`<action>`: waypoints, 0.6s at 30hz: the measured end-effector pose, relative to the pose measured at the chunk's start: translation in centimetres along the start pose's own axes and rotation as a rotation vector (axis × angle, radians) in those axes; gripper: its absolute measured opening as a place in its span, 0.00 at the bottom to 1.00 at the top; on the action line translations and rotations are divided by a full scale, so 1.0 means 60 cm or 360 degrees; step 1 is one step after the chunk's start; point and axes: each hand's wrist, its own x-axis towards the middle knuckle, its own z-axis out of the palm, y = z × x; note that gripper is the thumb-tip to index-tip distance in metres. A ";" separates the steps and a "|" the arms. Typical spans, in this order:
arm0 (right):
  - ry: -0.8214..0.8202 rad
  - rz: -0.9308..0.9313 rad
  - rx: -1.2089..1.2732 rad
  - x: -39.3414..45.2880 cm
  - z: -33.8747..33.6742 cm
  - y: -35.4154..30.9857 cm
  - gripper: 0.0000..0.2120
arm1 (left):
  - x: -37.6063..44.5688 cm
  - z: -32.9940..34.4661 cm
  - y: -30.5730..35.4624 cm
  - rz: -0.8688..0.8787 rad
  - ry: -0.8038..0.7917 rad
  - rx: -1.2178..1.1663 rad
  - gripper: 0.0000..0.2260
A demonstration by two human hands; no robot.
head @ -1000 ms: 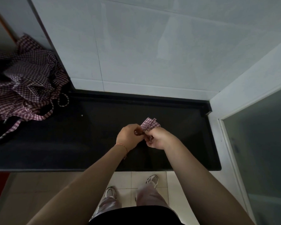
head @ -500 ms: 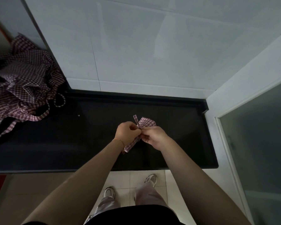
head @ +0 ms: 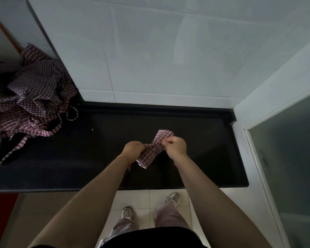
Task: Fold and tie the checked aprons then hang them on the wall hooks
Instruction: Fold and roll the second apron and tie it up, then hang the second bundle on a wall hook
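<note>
One folded apron bundle (head: 155, 149) sits in the middle of the action, rolled tight and cinched at its waist. Its long axis runs on a slant, the far end fanning up and to the right, the near end pointing down and to the left toward the person. It's held just above the black countertop (head: 204, 158), right of centre. The bundle lies between the two hands: the left hand (head: 132, 151) has its fingers curled round the left side of the cinched middle, and the right hand (head: 174, 146) is curled in a fist at the right side, pinching at the tie there. What exactly the right fingertips have, strap or cloth, can't be made out. Two hands, one bundle. A thin cord bracelet (head: 124, 158) rides the left wrist. Away in the left corner, well apart, a loose heap of checked aprons (head: 27, 97) sprawls on the counter, straps trailing; the number in it can't be counted. White wall tiles (head: 168, 59) rise behind.
</note>
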 end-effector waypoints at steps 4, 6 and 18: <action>-0.0001 0.0011 0.0033 0.003 0.006 -0.002 0.08 | -0.015 -0.003 0.018 -0.0024 -0.0032 0.0044 0.12; -0.0037 -0.0010 0.0036 0.002 0.001 -0.006 0.10 | -0.030 -0.010 0.034 -0.0112 -0.0159 0.0215 0.11; -0.0197 -0.0952 -0.0349 -0.074 -0.142 -0.242 0.07 | -0.104 -0.137 0.210 0.1098 0.0570 0.0582 0.14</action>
